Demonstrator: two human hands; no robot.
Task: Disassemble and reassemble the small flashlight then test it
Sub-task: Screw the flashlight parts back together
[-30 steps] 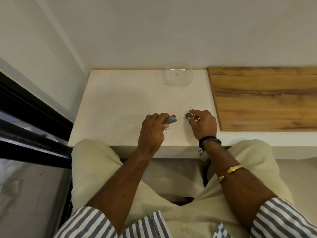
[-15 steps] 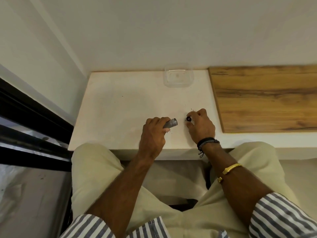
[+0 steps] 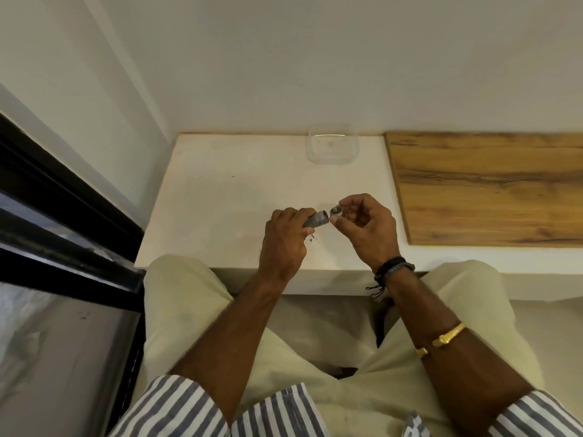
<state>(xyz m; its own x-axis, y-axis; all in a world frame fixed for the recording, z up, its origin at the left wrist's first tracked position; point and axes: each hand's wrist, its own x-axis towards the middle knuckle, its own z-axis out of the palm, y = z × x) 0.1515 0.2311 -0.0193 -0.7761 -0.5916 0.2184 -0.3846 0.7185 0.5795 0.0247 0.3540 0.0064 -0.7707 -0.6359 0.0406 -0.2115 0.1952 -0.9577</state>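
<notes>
Above the white counter (image 3: 220, 197), left hand (image 3: 284, 244) clenched around the grey flashlight body (image 3: 316, 219), right hand (image 3: 367, 230) pinching the small round cap (image 3: 335, 211) just beside its open end, clear plastic container (image 3: 332, 148) at the wall.

My left hand (image 3: 284, 244) holds the flashlight body (image 3: 316, 219) above the table (image 3: 220, 200); my right hand (image 3: 367, 228) holds the cap (image 3: 335, 211) just right of it. The container (image 3: 332, 148) sits behind, against the wall; the board (image 3: 492, 187) lies right.
</notes>
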